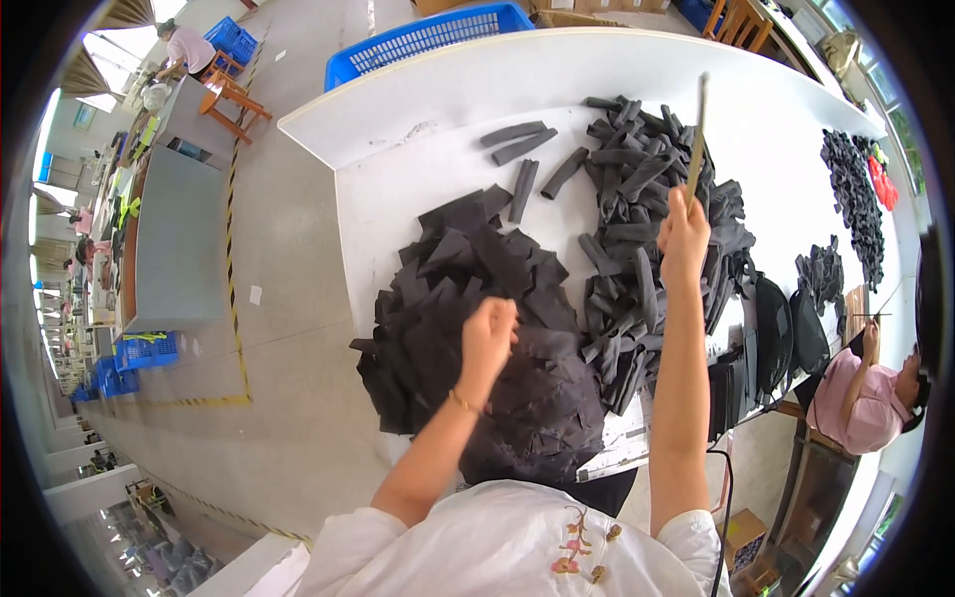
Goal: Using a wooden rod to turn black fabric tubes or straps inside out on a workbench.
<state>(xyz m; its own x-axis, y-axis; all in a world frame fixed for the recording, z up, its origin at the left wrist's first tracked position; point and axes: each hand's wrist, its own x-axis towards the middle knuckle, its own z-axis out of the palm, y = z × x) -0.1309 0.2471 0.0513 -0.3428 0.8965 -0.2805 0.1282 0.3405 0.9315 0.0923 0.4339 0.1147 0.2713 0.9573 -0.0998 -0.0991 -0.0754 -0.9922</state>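
The stick (pixel 698 134) is in my right hand (pixel 682 237), gripped at its lower end, so most of it stands free above my fist and leans a little over the heap of tubes (pixel 657 249) in the middle of the table (pixel 418 134). I judge the work goes best if I keep that grip firm and low and keep the stick in line with whatever I feed onto it, so the thin rod does not bend or catch. My left hand (pixel 487 338) is clenched over the pile of flat black pieces (pixel 468 328) at the table's near left edge; whether it pinches a piece I cannot tell. I should lift one piece only, clear of the rest. The two hands are apart, the stick well above the left fist. A few loose tubes (pixel 527 159) lie toward the far left corner, and finished black bags (pixel 786 333) sit at the near right edge.
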